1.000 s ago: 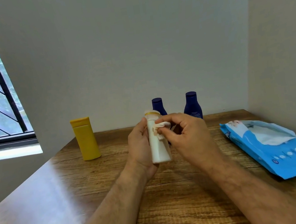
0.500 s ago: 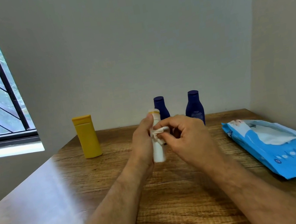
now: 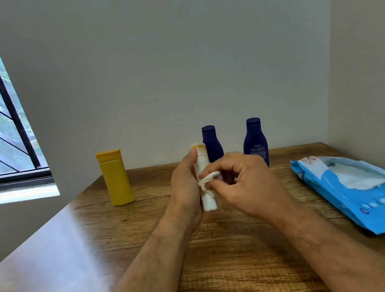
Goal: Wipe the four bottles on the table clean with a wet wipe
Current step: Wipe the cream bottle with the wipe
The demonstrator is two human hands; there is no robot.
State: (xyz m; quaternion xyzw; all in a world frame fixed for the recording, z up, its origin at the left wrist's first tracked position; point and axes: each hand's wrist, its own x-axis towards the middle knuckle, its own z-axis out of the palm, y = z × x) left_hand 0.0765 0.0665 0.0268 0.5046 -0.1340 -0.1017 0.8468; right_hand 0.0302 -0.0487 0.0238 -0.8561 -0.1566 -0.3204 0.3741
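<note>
My left hand grips a slim white bottle with a yellow band near its top, held upright above the table's middle. A small crumpled wet wipe is pinched in my right hand and pressed against the bottle's side. Behind my hands stand two dark blue bottles, one partly hidden by the white bottle, the other to its right. A yellow bottle stands upright at the back left.
A blue wet-wipe pack lies open on the right side of the wooden table, a white wipe poking from it. Walls close off the back and right. A barred window is at the left.
The white bottle has turned in my left hand and now shows a narrower side. My right hand has slid the wipe a little lower along it.
</note>
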